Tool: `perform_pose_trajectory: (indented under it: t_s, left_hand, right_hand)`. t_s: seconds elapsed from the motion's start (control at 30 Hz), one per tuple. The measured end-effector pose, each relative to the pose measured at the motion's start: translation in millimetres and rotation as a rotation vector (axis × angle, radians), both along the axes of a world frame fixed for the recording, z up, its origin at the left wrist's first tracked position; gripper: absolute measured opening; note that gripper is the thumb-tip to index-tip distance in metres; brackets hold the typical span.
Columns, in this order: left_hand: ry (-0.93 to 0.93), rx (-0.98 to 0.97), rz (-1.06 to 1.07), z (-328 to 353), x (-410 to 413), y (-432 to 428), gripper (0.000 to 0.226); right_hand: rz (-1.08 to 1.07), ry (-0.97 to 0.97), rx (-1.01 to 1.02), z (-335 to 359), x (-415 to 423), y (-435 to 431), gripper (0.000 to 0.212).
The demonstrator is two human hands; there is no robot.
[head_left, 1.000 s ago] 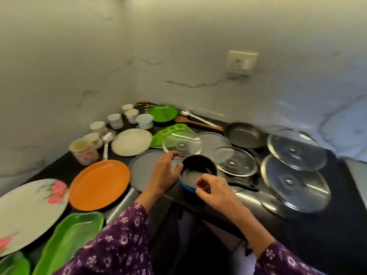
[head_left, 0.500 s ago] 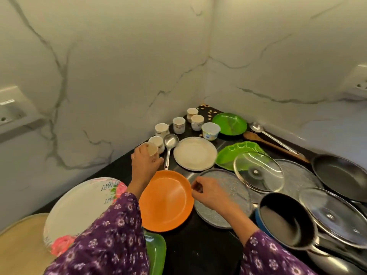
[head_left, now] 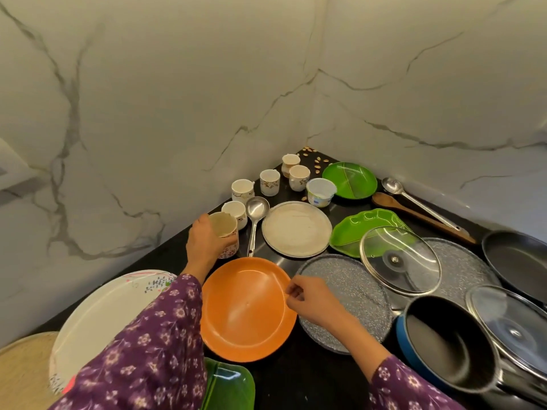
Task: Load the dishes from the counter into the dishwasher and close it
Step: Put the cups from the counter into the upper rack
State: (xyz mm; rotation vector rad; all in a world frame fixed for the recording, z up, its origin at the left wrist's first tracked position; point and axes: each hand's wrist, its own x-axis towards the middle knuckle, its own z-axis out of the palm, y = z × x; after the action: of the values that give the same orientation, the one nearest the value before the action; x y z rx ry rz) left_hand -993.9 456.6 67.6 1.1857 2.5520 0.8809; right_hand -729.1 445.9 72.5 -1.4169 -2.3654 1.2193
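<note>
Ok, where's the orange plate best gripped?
Pinch the raised right rim of the orange plate, coming from the right: it lies flat on the counter, so only the rim offers purchase, and the right hand is there, while the left hand grips a cup.

Reference: the central plate [head_left: 245, 309] on the worktop [head_left: 296, 377]. Left of it lies a platter [head_left: 103, 315]. Behind it, a ladle [head_left: 257, 214] lies between a group of cups [head_left: 270, 182] and a flat dish [head_left: 297, 229]. Behind-left, the left hand [head_left: 204, 247] grips a mug [head_left: 225, 229]. Right of the plate lies a tray [head_left: 349, 291], with a lid [head_left: 399, 258] overlapping the tray's far edge. Further right stands a saucepan [head_left: 447, 341]. The right hand [head_left: 313, 303] pinches the plate's right rim.
</note>
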Motion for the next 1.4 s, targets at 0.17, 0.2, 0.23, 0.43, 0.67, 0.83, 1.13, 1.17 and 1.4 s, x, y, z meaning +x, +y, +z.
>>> perform_pose_trajectory:
  t_s: [0.17,0.2,0.23,0.43,0.67,0.83,1.13,1.17,1.4]
  left_hand:
    - [0.041,0.227,0.002,35,27,-25,0.081]
    - [0.028,0.267,-0.038,44,36,-28,0.082]
    - [0.003,0.302,-0.084,52,46,-31,0.082]
    - [-0.052,0.371,-0.466,96,147,-29,0.078]
    - [-0.048,0.377,-0.899,119,336,-31,0.079]
    - [-0.059,0.370,-1.229,122,479,-59,0.077]
    - [-0.197,0.284,-1.609,109,701,-175,0.078]
    - [-0.211,0.265,-1.644,107,722,-191,0.078]
    - [-0.220,0.129,-1.898,87,835,-280,0.082]
  right_hand:
    - [-0.110,0.127,-0.011,18,20,-2,0.013]
    - [-0.152,0.163,-0.007,23,26,-3,0.012]
    - [-0.191,0.191,-0.010,26,31,-3,0.013]
    - [-0.535,0.495,-0.341,38,87,-8,0.029]
    - [-0.886,1.083,-0.880,64,239,-43,0.089]
    - [-0.950,1.392,-0.842,70,362,-103,0.100]
    - [-1.214,1.779,-0.528,58,553,-264,0.077]
    - [-1.237,1.806,-0.499,54,572,-283,0.076]
    - [-1.560,1.782,-0.357,35,671,-391,0.052]
